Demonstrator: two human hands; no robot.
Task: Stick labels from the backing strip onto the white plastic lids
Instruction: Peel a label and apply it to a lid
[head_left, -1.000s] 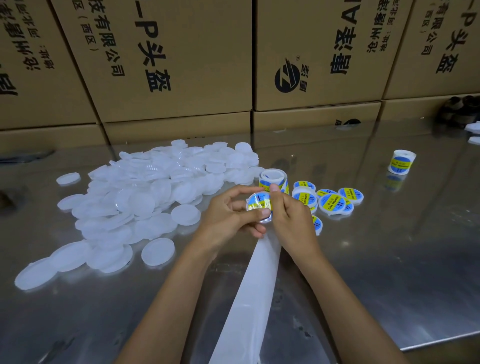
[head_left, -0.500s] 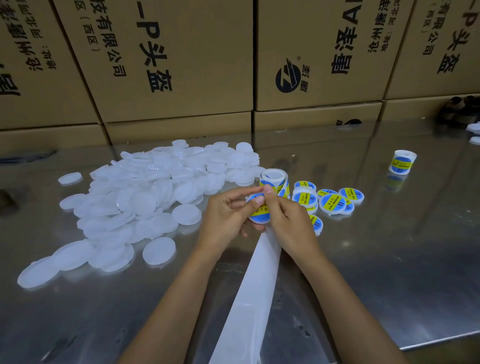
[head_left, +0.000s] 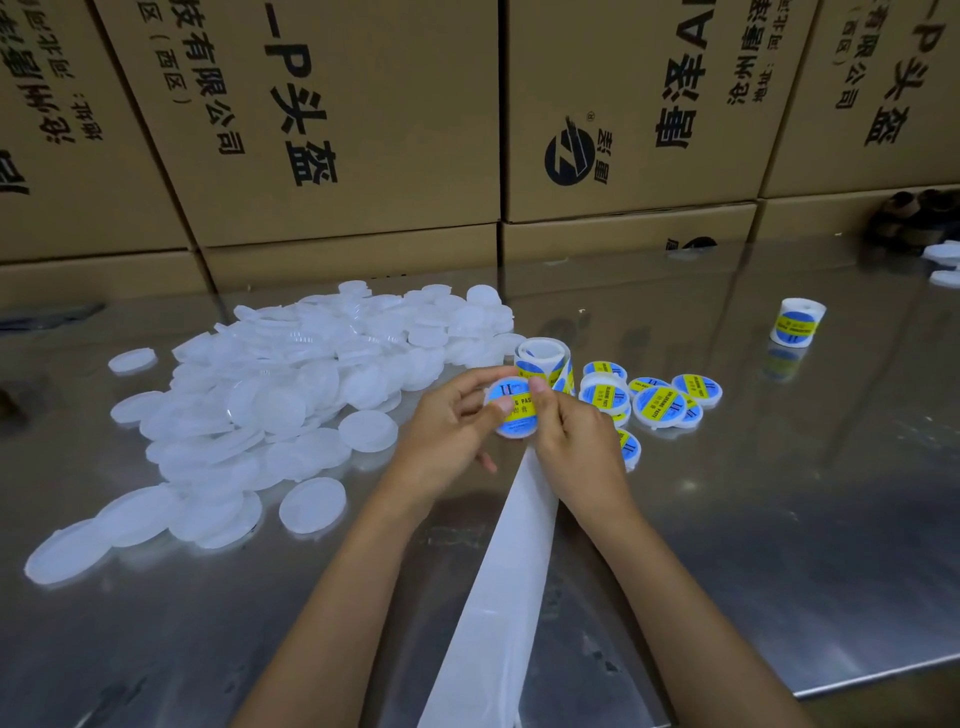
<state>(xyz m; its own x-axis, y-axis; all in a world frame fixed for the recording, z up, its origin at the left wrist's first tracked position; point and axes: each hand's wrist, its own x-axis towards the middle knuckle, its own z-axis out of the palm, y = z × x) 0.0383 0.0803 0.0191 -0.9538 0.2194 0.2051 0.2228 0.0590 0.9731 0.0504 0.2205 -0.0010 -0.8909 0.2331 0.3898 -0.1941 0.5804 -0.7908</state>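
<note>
So both hands are up over the middle of the steel table (head_left: 779, 519), pinching one white lid (head_left: 511, 410) between them. The left hand (head_left: 447, 431) curls its fingers around the lid's left edge with the thumb on the face, and the right hand (head_left: 576, 441) has its thumb pressed down on the blue and yellow label (head_left: 514, 402) that sits on the lid. The empty backing strip (head_left: 498, 597) runs from under the hands toward the near edge of the table, between the two forearms.

Just behind the hands stands the label roll (head_left: 545, 358), and right beside it a little cluster of labelled lids (head_left: 660, 402). The big heap of plain lids (head_left: 291, 384) spreads over the left side, loose ones trailing toward the near left. A second roll (head_left: 797, 322) stands alone far right, well apart. Cardboard boxes (head_left: 363, 130) wall off the back edge. Bare table shows on the right, out to its near edge.
</note>
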